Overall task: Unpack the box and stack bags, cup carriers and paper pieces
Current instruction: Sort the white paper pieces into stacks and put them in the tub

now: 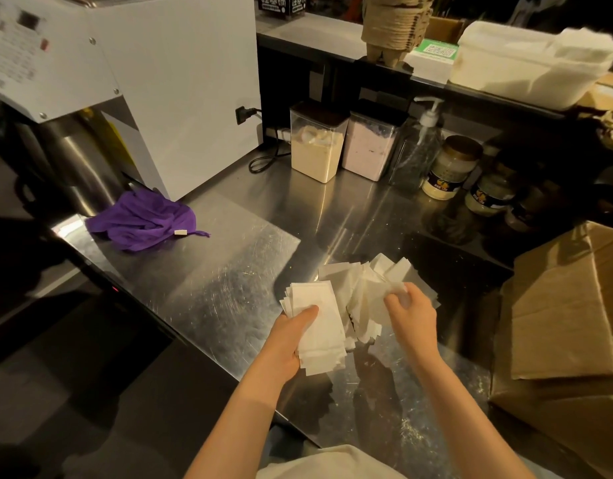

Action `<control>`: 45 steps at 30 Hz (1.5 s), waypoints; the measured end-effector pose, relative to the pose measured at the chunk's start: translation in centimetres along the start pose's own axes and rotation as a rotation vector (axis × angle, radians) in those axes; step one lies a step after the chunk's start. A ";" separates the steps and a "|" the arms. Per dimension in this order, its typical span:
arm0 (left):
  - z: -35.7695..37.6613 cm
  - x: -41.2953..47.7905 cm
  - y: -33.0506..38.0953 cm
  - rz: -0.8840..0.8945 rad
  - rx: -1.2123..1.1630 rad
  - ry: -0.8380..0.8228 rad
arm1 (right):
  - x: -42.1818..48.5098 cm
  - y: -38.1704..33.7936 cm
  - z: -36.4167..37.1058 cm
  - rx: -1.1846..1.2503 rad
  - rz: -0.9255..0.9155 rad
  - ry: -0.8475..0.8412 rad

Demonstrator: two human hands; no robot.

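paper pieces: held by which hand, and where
Left hand grips the stack by its left edge, thumb on top; right hand pinches loose pieces near their top.

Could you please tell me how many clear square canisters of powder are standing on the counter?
2. The beige-filled canister stands at the back of the counter; the pink-filled canister is directly right of it, beside the pump bottle. None looks hidden.

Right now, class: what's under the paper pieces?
The steel counter shows round the paper pieces, gripped by the left hand and pinched by the right hand. Anything beneath the pile is covered.
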State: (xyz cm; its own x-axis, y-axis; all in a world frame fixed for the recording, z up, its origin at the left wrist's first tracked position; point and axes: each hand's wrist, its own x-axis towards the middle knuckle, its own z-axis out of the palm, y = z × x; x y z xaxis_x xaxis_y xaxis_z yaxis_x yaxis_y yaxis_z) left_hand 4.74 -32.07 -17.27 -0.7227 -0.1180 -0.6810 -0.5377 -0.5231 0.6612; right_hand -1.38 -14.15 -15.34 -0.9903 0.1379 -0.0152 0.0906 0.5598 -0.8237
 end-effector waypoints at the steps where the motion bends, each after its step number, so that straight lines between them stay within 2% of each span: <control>1: 0.0 0.0 0.0 -0.006 -0.007 0.001 | 0.0 -0.8 -0.5 0.088 0.033 -0.004; 3: 0.1 -0.2 0.1 -0.014 -0.030 -0.002 | 0.1 -2.6 -1.7 0.332 0.099 -0.070; 6: 0.1 -0.2 0.0 -0.021 -0.052 -0.039 | 0.4 -5.5 -3.9 0.608 0.118 -0.312; 9: 0.2 -0.5 0.2 -0.035 -0.122 -0.145 | 0.6 -7.1 -5.0 0.641 0.118 -0.595; 11: 0.4 -1.1 0.6 -0.090 -0.180 -0.207 | 0.5 -7.5 -4.5 0.548 0.141 -0.682; 16: 0.3 -1.6 1.0 -0.094 -0.121 -0.398 | 0.1 -6.8 -1.4 0.240 0.104 -0.589; 21: 0.2 -1.1 0.5 -0.070 0.014 -0.346 | -0.6 -6.1 -0.4 0.152 0.014 -0.488; 25: 0.3 -0.9 0.3 -0.053 0.069 -0.401 | -0.6 -6.3 -0.5 0.122 -0.007 -0.541; 27: 0.5 -1.2 0.4 -0.045 0.106 -0.386 | -0.6 -6.4 -0.3 0.022 -0.051 -0.550; 30: 0.6 -1.2 0.3 0.006 0.133 -0.298 | -0.9 -6.3 0.5 -0.082 -0.149 -0.442; 32: 0.3 -1.1 0.4 0.020 0.025 -0.268 | -1.0 -5.9 1.0 -0.002 -0.109 -0.345; 33: 0.1 -1.1 0.5 0.026 -0.044 -0.251 | -1.1 -5.6 1.1 0.063 -0.034 -0.361; 36: -0.8 -1.1 1.1 0.069 -0.206 -0.204 | -1.8 -4.2 1.4 0.261 0.224 -0.681; 38: -1.2 -1.0 1.2 0.086 -0.259 -0.182 | -2.8 -2.8 2.1 0.390 0.292 -0.841; 40: -1.4 -1.0 1.1 0.094 -0.271 -0.170 | -4.1 -1.9 3.1 0.437 0.267 -0.805; 42: -1.7 -1.1 0.9 0.099 -0.266 -0.176 | -5.1 -1.7 3.9 0.414 0.231 -0.686; 45: -2.5 -1.5 0.9 0.120 -0.247 -0.249 | -5.6 -0.8 3.9 0.477 0.247 -0.580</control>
State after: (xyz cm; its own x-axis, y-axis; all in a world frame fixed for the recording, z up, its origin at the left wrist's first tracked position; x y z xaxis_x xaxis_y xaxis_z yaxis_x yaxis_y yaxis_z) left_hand 6.47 -34.49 -16.44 -0.8740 0.0026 -0.4859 -0.3440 -0.7095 0.6150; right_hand 3.68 -18.53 -16.77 -0.8562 -0.3091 -0.4141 0.3900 0.1392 -0.9102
